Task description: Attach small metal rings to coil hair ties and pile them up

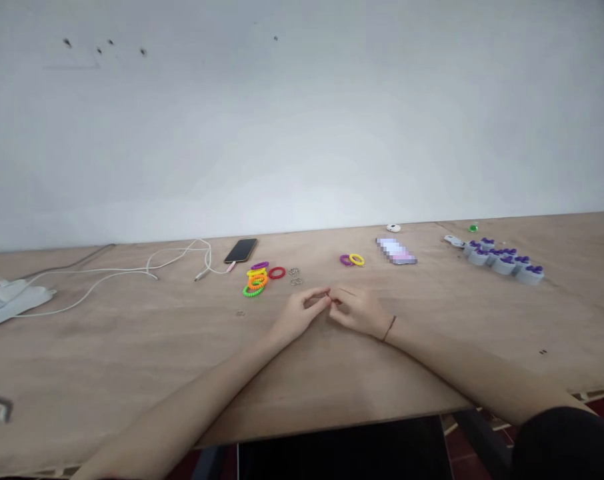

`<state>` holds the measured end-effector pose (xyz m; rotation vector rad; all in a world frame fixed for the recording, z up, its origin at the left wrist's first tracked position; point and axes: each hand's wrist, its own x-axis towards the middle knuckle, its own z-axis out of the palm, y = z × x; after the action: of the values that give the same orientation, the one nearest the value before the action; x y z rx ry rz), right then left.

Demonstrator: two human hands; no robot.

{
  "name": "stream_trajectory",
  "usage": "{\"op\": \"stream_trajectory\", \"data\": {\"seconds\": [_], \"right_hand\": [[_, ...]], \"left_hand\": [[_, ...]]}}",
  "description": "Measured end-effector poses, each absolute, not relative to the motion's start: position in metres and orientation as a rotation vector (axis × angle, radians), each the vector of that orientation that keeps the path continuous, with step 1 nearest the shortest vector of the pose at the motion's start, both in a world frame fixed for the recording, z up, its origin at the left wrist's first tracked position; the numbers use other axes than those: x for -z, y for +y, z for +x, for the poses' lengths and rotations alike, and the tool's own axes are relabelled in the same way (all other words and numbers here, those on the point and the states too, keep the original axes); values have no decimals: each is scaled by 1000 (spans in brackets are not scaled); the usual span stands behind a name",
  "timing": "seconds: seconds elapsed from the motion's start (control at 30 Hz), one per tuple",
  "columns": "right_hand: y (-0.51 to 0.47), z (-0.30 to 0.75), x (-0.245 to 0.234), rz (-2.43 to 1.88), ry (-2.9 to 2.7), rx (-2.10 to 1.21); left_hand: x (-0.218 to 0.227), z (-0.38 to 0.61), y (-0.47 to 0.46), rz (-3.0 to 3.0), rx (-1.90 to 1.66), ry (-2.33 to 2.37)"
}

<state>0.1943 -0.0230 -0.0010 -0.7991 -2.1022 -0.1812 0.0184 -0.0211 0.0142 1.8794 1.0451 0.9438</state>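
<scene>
My left hand [301, 312] and my right hand [358, 311] meet fingertip to fingertip over the middle of the table. Both are closed in a pinch around something tiny, too small and too covered by fingers to name. Just beyond my left hand lie small metal rings [296, 281]. A red spiral coil band [277, 273] rests beside them, left of which is an overlapping row of bands: purple [260, 265], yellow, orange [257, 283] and green [253, 292]. Farther back, past my right hand, a purple band [347, 261] and a yellow band [357, 260] overlap.
A dark-screened phone [241, 251] is plugged into a white cable [182, 269]. A power strip [19, 299] sits far left. At the back are a second, blurred-out phone [396, 251] and a white case [393, 228]. Several purple-topped pale containers [505, 265] stand right.
</scene>
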Motion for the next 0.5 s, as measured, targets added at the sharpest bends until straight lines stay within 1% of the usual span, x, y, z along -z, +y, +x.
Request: {"op": "stream_trajectory", "data": {"seconds": [0.37,0.5], "right_hand": [[-22,190,0,-867,-2069,405],[-23,186,1,-875,-2056,386]], "left_hand": [[-9,28,-25,1730,-1092,1121],[-11,30,-25,1742,-1130,1128]]}}
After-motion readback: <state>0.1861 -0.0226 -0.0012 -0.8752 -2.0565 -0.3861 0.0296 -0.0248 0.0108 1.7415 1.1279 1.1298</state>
